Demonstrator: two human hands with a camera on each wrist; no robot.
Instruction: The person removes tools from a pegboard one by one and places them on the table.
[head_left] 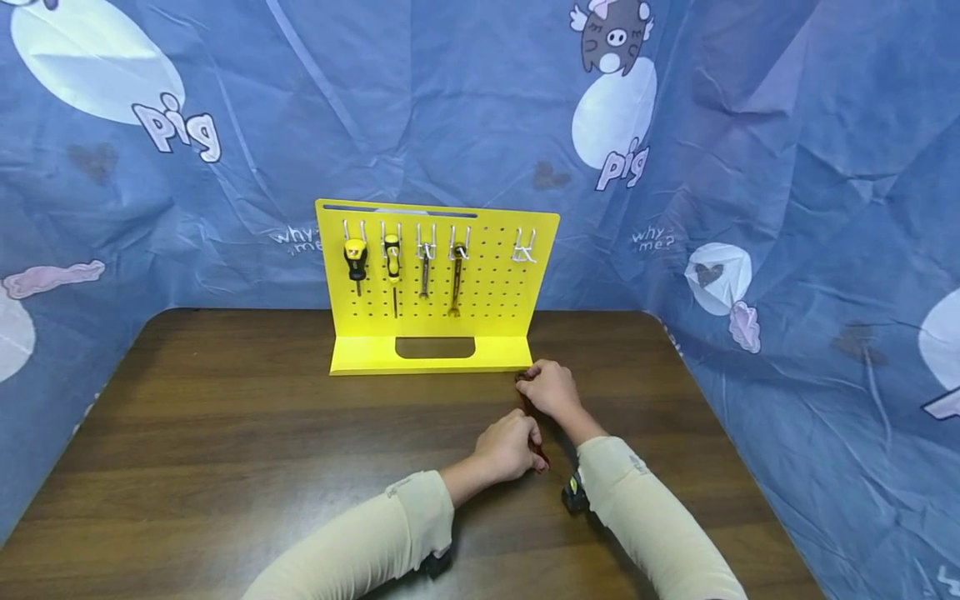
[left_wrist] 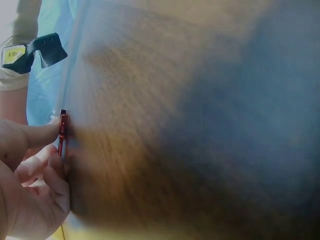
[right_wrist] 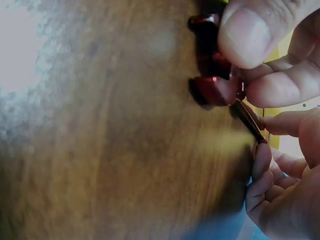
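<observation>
One red tool (right_wrist: pixel 214 91): fork clear right-wrist, finger-covered head view | pinched by left hand (head_left: pixel 506 446), right hand (head_left: pixel 553 388) | mid-frame: two screwdrivers (head_left: pixel 356 257), two wrenches (head_left: pixel 457 285)

head: worktop (head_left: pixel 225 433), yellow pegboard (head_left: pixel 489 287) viewed forward-down from above, distant | left wrist, right wrist: worktop viewed sideways, close | hands (head_left: pixel 506 447) (head_left: pixel 553 389) shared by all

- My left arm (head_left: pixel 352 542) slants forward and to the right, its pale sleeve ending short of the bare wrist.
- My left hand (head_left: pixel 507 447) pinches, fingers curled.
- My right arm (head_left: pixel 652 521) angles forward and to the left.
- My right hand (head_left: pixel 551 388) also pinches, just ahead of the left.
</observation>
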